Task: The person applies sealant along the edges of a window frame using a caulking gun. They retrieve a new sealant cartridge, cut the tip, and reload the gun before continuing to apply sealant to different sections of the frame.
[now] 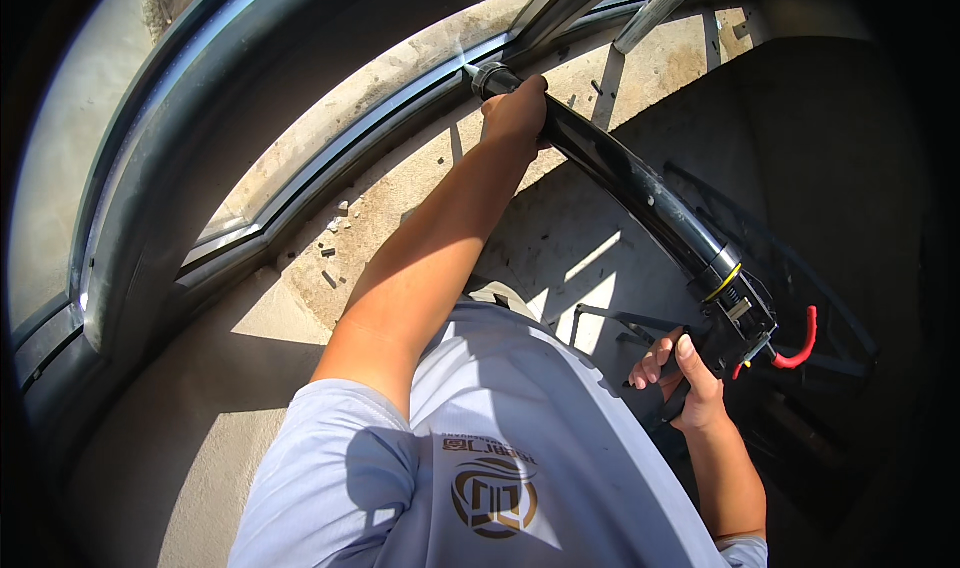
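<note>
A long black caulking gun [640, 193] slants across the view, from the window frame at the upper middle down to the right. Near its front end my left hand [518, 111] is wrapped round the barrel. At the other end my right hand [690, 376] grips the handle, its thumb up along the side. The pale nozzle tip [471, 69] meets, or nearly meets, the inner edge of the dark window frame [370, 118]. A red hooked rod [803, 343] sticks out behind the handle, and a yellow ring circles the barrel's rear.
Below the frame runs a rough concrete sill [420, 183] with small dark scraps and crumbs on it. A wrapped cylindrical post [655, 13] stands at the upper right. Dark metal legs, perhaps of a stand or ladder [780, 258], lie in shadow on the right.
</note>
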Demonstrator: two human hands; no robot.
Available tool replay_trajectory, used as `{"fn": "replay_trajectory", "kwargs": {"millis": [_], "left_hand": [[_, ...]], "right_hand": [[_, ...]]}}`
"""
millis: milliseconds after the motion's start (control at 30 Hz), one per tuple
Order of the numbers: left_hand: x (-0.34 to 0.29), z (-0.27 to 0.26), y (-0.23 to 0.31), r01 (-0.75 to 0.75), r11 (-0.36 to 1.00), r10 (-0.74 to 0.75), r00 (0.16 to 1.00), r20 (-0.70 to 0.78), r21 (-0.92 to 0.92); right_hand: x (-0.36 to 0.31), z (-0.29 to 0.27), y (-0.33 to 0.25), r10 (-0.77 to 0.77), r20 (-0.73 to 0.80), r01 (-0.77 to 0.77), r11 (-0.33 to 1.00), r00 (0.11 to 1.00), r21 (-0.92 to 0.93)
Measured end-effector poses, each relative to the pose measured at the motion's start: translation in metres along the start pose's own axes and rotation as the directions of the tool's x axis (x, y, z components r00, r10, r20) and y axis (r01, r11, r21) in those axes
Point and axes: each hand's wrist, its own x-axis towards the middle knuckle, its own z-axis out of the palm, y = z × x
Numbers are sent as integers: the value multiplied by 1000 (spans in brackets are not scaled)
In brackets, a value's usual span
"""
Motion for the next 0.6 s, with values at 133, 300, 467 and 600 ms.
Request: {"fn": "replay_trajectory", "kwargs": {"millis": [133, 300, 467, 600], "left_hand": [[0, -1, 0, 0, 1000, 0, 1000, -16, 10], [-4, -4, 2, 13, 1000, -13, 999, -35, 0], [-8, -6, 3, 22, 1000, -23, 998, -60, -8], [-11, -7, 4, 16, 1000, -16, 998, -55, -6]], "right_hand": [[-1, 0, 0, 24, -16, -24, 999, 1000, 24], [-3, 0, -2, 36, -5, -36, 999, 999, -13], [-2, 1, -3, 36, 5, -36, 999, 999, -8], [-3, 4, -4, 39, -1, -39, 999, 999, 7]]}}
